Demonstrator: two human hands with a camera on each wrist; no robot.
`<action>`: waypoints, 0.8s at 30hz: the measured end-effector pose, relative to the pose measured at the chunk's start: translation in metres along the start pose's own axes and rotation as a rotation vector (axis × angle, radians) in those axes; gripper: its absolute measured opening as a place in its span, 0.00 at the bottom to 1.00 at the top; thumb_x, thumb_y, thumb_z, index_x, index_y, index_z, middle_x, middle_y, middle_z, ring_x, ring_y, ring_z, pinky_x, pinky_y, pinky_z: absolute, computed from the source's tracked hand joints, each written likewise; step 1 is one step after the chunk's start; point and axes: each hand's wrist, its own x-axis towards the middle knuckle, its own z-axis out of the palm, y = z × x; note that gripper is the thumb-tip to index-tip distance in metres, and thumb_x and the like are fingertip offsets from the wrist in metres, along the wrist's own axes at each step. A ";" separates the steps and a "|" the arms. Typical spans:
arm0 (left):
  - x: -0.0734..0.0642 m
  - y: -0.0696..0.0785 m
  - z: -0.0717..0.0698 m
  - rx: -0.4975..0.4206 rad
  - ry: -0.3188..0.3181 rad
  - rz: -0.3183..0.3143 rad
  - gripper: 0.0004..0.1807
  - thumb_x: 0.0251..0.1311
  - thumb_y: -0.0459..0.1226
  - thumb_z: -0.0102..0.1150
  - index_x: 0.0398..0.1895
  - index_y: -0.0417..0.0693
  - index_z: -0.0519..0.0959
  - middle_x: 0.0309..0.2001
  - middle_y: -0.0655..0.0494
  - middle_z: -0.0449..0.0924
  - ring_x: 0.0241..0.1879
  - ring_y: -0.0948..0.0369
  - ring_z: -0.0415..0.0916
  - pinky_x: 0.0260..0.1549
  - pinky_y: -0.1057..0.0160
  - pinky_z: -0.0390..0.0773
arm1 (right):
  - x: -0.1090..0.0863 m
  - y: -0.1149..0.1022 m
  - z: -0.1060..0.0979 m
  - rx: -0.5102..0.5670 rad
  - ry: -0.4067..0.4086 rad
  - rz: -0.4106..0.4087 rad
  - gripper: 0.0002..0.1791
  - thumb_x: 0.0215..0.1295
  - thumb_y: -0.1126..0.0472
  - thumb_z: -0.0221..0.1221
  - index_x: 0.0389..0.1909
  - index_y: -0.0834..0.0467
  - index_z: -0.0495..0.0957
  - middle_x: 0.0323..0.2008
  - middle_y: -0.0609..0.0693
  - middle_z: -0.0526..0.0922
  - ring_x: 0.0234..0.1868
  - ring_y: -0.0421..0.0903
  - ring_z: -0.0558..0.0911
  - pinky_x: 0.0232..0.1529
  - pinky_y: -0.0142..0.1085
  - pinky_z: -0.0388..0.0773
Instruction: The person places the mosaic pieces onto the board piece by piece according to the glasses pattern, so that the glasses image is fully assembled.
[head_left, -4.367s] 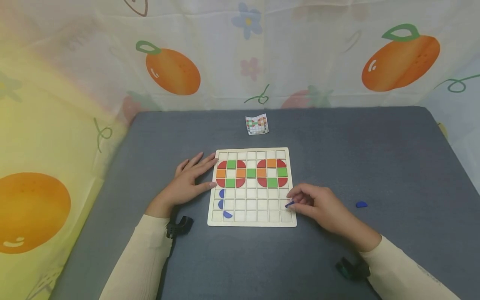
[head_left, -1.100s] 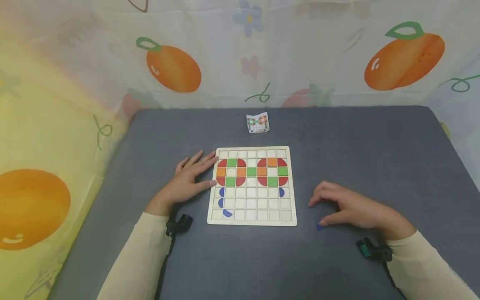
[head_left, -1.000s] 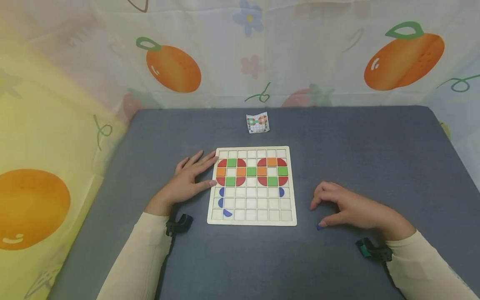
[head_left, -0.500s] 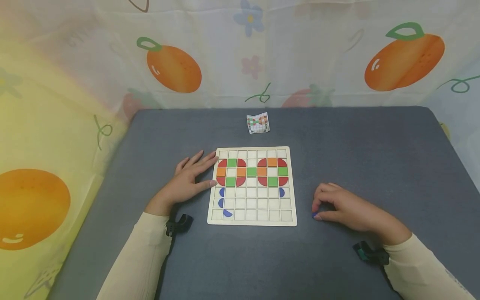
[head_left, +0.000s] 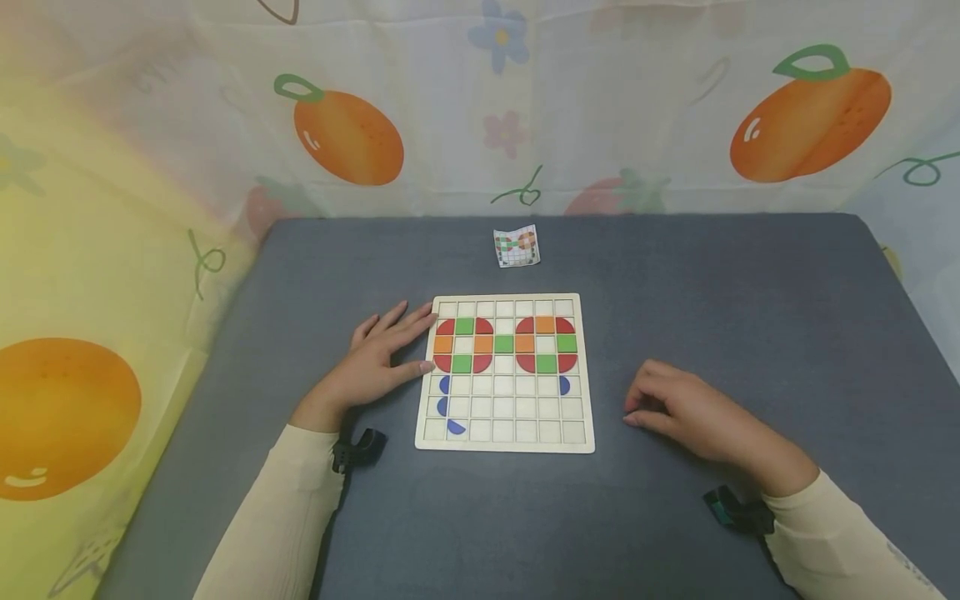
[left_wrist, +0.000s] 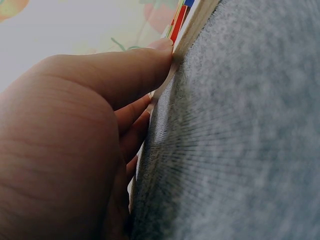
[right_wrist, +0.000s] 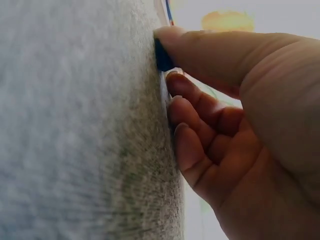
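A pale board [head_left: 502, 447] with a square grid lies on the table. My left hand [head_left: 382, 362] rests at its left edge, fingers spread and fairly straight, the thumb [left_wrist: 135, 75] touching the rim. Red quarter-rounds and green and orange squares form two rounded shapes joined by a green square [head_left: 504, 343]. Three blue half-circles, among them the top one [head_left: 445, 385], sit down the left column, the lowest tilted; one more half-circle [head_left: 565, 385] sits at the right. Right of the board, low over the table, my right hand [head_left: 682, 408] pinches a blue half-circle piece [right_wrist: 162, 56], hidden in the head view.
A small printed card [head_left: 517, 247] with a coloured grid pattern lies behind the board. The dark grey table [head_left: 750, 300] reaches back to a fruit-print cloth [head_left: 637, 108]. Black wrist mounts [head_left: 360, 451] sit at both cuffs.
The blue half-circle held earlier at the board's right edge now sits in a right-hand cell. My right hand has picked up the loose one from the table; the left hand stays put.
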 end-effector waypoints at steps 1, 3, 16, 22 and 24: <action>0.000 0.000 0.000 0.000 -0.001 0.000 0.45 0.72 0.51 0.70 0.88 0.57 0.62 0.87 0.61 0.53 0.87 0.50 0.36 0.76 0.35 0.30 | 0.000 0.000 0.000 -0.005 0.007 0.000 0.14 0.67 0.66 0.76 0.35 0.45 0.82 0.37 0.33 0.74 0.36 0.35 0.74 0.38 0.38 0.76; 0.000 0.001 -0.001 -0.001 -0.002 -0.001 0.45 0.72 0.51 0.70 0.88 0.57 0.62 0.87 0.61 0.53 0.87 0.50 0.36 0.76 0.35 0.30 | 0.001 0.000 0.001 -0.013 0.024 0.000 0.15 0.68 0.66 0.75 0.36 0.45 0.81 0.36 0.33 0.75 0.35 0.35 0.74 0.38 0.39 0.76; 0.001 0.000 0.000 0.004 -0.005 -0.006 0.45 0.73 0.51 0.70 0.88 0.56 0.62 0.87 0.61 0.53 0.87 0.50 0.36 0.76 0.35 0.30 | 0.004 -0.003 0.006 0.239 0.126 0.123 0.09 0.70 0.68 0.74 0.42 0.50 0.90 0.37 0.36 0.86 0.36 0.38 0.84 0.39 0.33 0.81; 0.000 0.000 0.000 0.005 -0.001 0.001 0.45 0.72 0.50 0.71 0.88 0.56 0.62 0.87 0.60 0.53 0.87 0.49 0.36 0.76 0.34 0.30 | 0.017 -0.016 0.023 0.318 0.136 0.215 0.07 0.70 0.67 0.73 0.43 0.52 0.90 0.35 0.39 0.87 0.34 0.43 0.84 0.37 0.36 0.82; 0.001 0.000 0.000 0.000 -0.002 0.005 0.45 0.72 0.50 0.71 0.88 0.56 0.62 0.87 0.60 0.53 0.87 0.49 0.36 0.76 0.35 0.30 | 0.020 -0.021 0.029 0.328 0.148 0.225 0.07 0.70 0.67 0.73 0.43 0.53 0.90 0.34 0.39 0.86 0.34 0.43 0.83 0.37 0.36 0.81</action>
